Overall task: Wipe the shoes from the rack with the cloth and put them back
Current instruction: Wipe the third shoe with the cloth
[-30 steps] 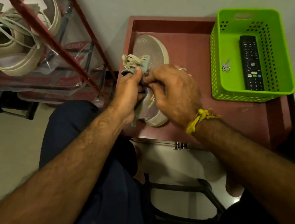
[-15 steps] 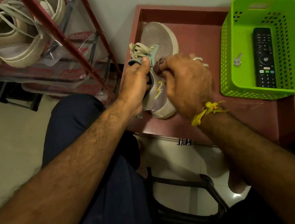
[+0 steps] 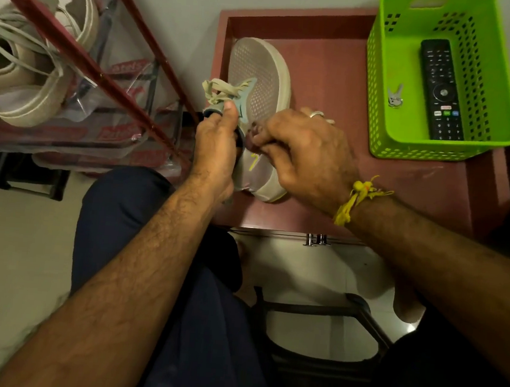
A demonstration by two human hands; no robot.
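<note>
1. Here the left hand (image 3: 216,146) grips the grey shoe (image 3: 257,175) at its collar, thumb up by the tongue and laces (image 3: 222,90), probably to steady it and keep the side panel turned up for wiping.
2. The right hand (image 3: 308,154) has its fingers curled and pinched against the shoe's upper; a small dark wad shows at the fingertips, which may be the cloth (image 3: 253,131), though it is too hidden to be sure.
3. The shoe lies on its side on the reddish table (image 3: 402,190), heel toward the person, and a second shoe (image 3: 258,67) lies sole-up just behind it, touching or nearly so.
4. The rack (image 3: 108,88) stands to the left with pale sneakers (image 3: 27,65) on its shelf; its slanted red bars cross in front of the shelf and would hinder the return.
5. A green basket (image 3: 500,91) sits on the table's right, holding a remote (image 3: 441,89) and a key (image 3: 395,96), well apart from the work.
</note>
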